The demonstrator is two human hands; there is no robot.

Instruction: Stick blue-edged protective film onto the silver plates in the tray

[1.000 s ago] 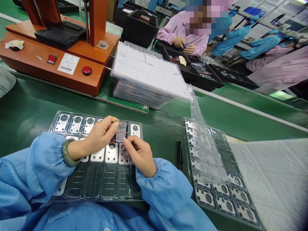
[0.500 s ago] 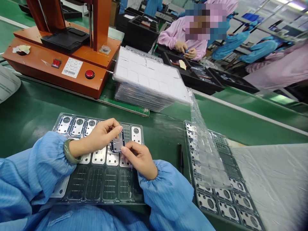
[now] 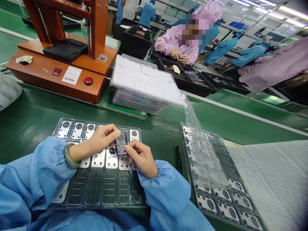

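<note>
Between my two hands is a small rectangular metal plate (image 3: 121,146) with a dark blue rim and a round cutout near its top. My left hand (image 3: 104,136) pinches its upper left edge between thumb and fingers. My right hand (image 3: 141,157) grips its lower right edge. Under both hands lies a clear plastic tray (image 3: 95,205) with rows of pockets. Similar silver plates (image 3: 98,159) fill pockets in the back and middle rows, while several front pockets hold nothing. My left forearm hides part of the tray.
An orange press machine (image 3: 55,81) stands at the back left. Beside it is a stack of clear trays topped with white sheets (image 3: 146,77). To the right lie a black pen (image 3: 178,158), another plate tray (image 3: 207,203) and a translucent sheet (image 3: 276,173). A co-worker in pink (image 3: 166,45) sits opposite.
The plate has turned more upright and faces me more, its round cutout now showing. Both hands keep hold of it. The camera view has shifted slightly.
</note>
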